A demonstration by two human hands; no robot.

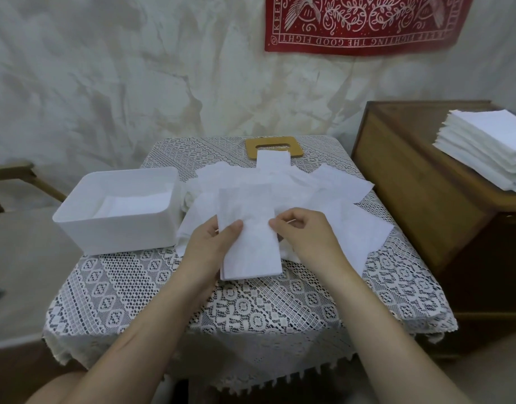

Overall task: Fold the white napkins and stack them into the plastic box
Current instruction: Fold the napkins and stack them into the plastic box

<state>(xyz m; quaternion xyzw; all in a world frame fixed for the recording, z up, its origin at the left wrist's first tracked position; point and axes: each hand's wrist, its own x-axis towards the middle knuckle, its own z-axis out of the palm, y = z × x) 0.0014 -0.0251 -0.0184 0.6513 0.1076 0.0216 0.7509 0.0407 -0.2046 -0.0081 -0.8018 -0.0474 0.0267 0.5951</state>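
On the desk [251,316], under a white lace cloth [128,287] that hangs over the near edge, I have the work spread out. Head view only. Wall behind is pale and mottled. A red banner [364,21] hangs top right; its lettering appears upside down and reads "FIGHTING THE GOOD FIGHT", with "KEEP" on the left border.

Plastic box [116,228], white, sits at the desk's left edge, just beside the loose napkins [323,193]; folded white sheets lie flat inside it. Loose napkins are scattered, overlapping, across the middle and right of the desk. A tan wooden lid [274,142] with a slot lies at the far edge, one napkin partly over it.

My left hand [210,246] pinches the left edge of a folded napkin [251,243], thumb on top. My right hand [303,231] has fingers curled, pinching the napkin's right edge. The napkin lies long-side toward me, its near end on the lace.

Right of the desk stands a wooden cabinet [411,185], close to the desk edge, bearing a tall stack of flat napkins [484,150]. Near half of the desk is bare lace. A wooden frame [14,176] shows at far left.
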